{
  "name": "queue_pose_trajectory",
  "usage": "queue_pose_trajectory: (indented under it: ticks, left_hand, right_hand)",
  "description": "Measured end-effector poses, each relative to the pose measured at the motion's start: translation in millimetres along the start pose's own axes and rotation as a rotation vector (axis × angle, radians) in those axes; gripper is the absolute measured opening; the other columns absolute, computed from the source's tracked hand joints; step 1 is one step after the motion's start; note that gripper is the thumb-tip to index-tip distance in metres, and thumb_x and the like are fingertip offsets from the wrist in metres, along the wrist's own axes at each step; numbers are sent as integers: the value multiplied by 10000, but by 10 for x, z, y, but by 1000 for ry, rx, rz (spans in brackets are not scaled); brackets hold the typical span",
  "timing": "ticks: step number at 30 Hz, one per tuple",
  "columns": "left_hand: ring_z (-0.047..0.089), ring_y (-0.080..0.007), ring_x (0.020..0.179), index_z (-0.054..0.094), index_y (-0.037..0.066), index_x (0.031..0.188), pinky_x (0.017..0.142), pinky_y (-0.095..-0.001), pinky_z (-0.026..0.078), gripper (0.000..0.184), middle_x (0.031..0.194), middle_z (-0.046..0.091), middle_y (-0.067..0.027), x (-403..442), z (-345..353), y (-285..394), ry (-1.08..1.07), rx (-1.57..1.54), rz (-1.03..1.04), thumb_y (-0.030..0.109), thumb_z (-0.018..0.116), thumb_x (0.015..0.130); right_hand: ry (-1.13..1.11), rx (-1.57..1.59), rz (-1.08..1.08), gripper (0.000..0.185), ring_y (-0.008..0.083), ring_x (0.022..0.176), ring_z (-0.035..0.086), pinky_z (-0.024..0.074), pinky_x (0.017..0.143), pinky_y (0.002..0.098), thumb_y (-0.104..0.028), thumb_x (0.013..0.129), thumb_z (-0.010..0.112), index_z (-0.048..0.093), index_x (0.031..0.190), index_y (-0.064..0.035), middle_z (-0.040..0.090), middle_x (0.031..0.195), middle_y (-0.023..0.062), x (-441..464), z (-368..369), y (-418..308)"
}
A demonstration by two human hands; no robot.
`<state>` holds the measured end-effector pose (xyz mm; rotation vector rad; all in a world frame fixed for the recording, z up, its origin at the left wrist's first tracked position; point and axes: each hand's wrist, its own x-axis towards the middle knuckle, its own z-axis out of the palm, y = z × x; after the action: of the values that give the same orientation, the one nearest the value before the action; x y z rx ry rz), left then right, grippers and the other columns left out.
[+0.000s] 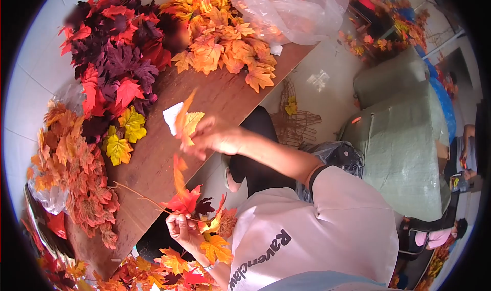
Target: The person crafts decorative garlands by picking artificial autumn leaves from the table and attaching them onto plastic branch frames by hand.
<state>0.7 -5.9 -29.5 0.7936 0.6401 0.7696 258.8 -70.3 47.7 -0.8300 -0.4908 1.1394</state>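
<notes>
My left hand (182,230) is below the table's front edge, its fingers closed on a thin brown stem (140,192) of an artificial leaf garland. On that stem sit a red leaf (184,201), a dark maroon leaf (204,205) and an orange-yellow leaf (216,247). Above the table edge, my right hand (215,135) is somewhat blurred, with its fingers pinched on a yellow-orange artificial leaf (192,122). Behind it a white piece of paper (172,118) shows. Between the hands is another orange leaf (179,175); what supports it I cannot make out.
The brown wooden table (153,153) bears heaps of maroon and red leaves (120,60), orange leaves (220,40), rust-orange leaves (76,163) and yellow leaves (125,135). A plastic bag (291,14) lies at the back. Large green wrapped bales (394,147) stand at right; other people work beyond.
</notes>
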Motion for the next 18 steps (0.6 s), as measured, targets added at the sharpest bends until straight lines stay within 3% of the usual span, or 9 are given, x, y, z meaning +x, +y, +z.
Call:
queue_pose_trajectory:
  ticks: [2,4,6,7,10,12,14,16,18]
  left_hand:
    - [444,-45,511,544,65,902,449,-145,356,84,710,574,-33,14,42,-8,18,55,-14,59,577,825]
    - [501,-74,557,508,47,924,496,-161,402,111,689,548,-29,18,50,-2,22,126,-41,65,568,833]
    - [520,-87,735,483,49,1033,688,-215,459,213,885,536,-29,-19,33,-63,136,157,-21,88,547,834]
    - [522,-98,830,465,42,1080,713,-231,459,280,962,515,-25,-37,-70,-20,-139,-23,-19,128,548,827]
    - [547,-101,710,517,6,1059,609,-219,456,295,921,591,-70,74,24,127,-60,787,463,107,604,795]
    - [550,-87,619,540,4,985,523,-188,431,211,870,620,-95,-17,193,240,85,-16,-78,36,612,789]
    - [502,-77,523,521,31,897,465,-171,377,100,730,602,-88,5,199,221,58,-9,-38,0,561,811]
    - [489,-65,513,515,29,887,457,-165,367,100,718,601,-79,8,223,247,15,-84,-56,18,578,811]
    - [496,-63,506,511,26,877,441,-152,361,114,702,599,-84,30,190,223,-11,-173,-30,32,598,804]
  right_hand:
    - [-74,49,174,148,173,705,623,521,558,275,-101,775,643,626,868,13,637,834,122,-76,237,146]
    - [-201,96,315,138,182,667,634,542,545,265,-31,730,671,621,847,22,640,770,111,-164,532,336]
    - [-367,108,395,200,159,789,613,525,625,292,-111,710,715,607,850,-18,610,830,90,-161,600,655]
    - [-286,80,306,198,163,802,610,522,651,300,-103,708,715,609,849,-12,606,835,90,-152,635,750]
    - [-163,185,270,235,175,788,603,512,708,302,-101,724,693,593,913,-5,595,817,91,-46,448,971]
    - [-27,260,409,189,174,730,618,524,647,290,-101,774,636,570,924,-7,618,826,117,-84,467,879]
    - [-13,154,474,201,173,693,612,517,637,286,-133,779,638,574,932,-20,618,826,113,-89,397,988]
    - [-93,284,464,196,155,655,564,484,643,298,-158,796,622,590,944,-33,599,779,72,-101,470,1076]
    - [21,319,512,174,150,646,539,469,639,299,-156,806,610,591,933,-39,581,751,53,-111,614,1077]
